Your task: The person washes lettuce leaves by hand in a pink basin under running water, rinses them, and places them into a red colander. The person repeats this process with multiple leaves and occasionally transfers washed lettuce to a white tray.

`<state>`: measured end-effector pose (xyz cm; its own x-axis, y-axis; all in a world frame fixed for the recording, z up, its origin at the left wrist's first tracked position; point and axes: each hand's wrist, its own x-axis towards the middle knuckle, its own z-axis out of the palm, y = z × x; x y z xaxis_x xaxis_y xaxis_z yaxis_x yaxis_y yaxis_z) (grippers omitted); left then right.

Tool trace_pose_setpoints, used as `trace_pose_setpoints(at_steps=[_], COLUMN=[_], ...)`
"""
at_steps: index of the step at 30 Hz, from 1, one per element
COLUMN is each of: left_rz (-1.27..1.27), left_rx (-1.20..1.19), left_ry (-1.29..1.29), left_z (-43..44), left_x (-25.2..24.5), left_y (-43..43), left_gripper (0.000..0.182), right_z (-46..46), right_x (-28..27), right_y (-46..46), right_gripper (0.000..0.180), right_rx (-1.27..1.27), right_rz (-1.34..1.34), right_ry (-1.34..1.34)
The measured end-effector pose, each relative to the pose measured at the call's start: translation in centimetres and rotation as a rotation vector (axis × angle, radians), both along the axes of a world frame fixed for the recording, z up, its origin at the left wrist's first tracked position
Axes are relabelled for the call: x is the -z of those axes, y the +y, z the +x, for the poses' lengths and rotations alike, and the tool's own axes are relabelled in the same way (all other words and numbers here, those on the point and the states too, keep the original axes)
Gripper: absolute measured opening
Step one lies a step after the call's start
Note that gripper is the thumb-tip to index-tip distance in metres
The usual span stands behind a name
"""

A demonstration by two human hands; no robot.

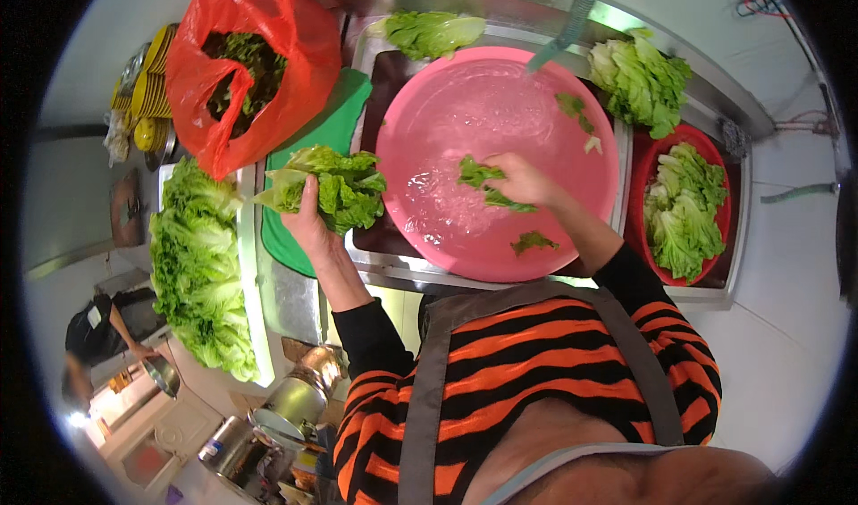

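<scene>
My left hand [310, 220] grips a head of leafy lettuce [342, 196] over the gap between a green board [288, 253] and a pink basin [402, 237]. Over the basin's water, my right hand [519, 180] holds some torn lettuce leaves [479, 173]. Water ripples in the basin below a green hose [570, 29] that reaches its far rim. A few loose leaf scraps [533, 242] float near the basin's front and right sides.
Lettuce heads fill a white tray [265, 351] at left. Dark greens [249, 69] sit in a red plastic bag [301, 56]. At right, a red basket [714, 139] holds lettuce. More lettuce [640, 79] rests on the sink's back ledge. Another person [100, 324] holds a metal bowl far left.
</scene>
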<state>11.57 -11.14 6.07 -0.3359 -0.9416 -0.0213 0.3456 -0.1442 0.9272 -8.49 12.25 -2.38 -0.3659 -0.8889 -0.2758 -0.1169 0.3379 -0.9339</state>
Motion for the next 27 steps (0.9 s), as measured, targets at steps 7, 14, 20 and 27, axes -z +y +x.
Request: trace_pose_setpoints(at_steps=[7,14,20,27], left_rz=[-0.329,-1.644,-1.477,-1.448], left_rx=[0.138,-0.248,0.306,0.467], left_ry=[-0.291,-0.646,-1.189,-1.203], left_z=[-8.0,-23.3,-29.1,-29.4], left_x=[1.5,2.9,8.9,8.8], left_y=[-0.5,-3.6,-1.6,-1.7], left_gripper=[0.035,0.029,0.065,0.102], right_z=[-3.5,-1.9,-0.7,-1.5], right_x=[-3.9,-2.9,-3.7,-3.5], right_y=[8.2,11.1,11.7,13.4], right_gripper=[0.031,0.035,0.035,0.038], right_rx=[-0.008,0.23,0.218,0.28], right_rz=[0.046,0.016,0.054,0.058], right_ry=[0.179,0.129,0.126,0.139])
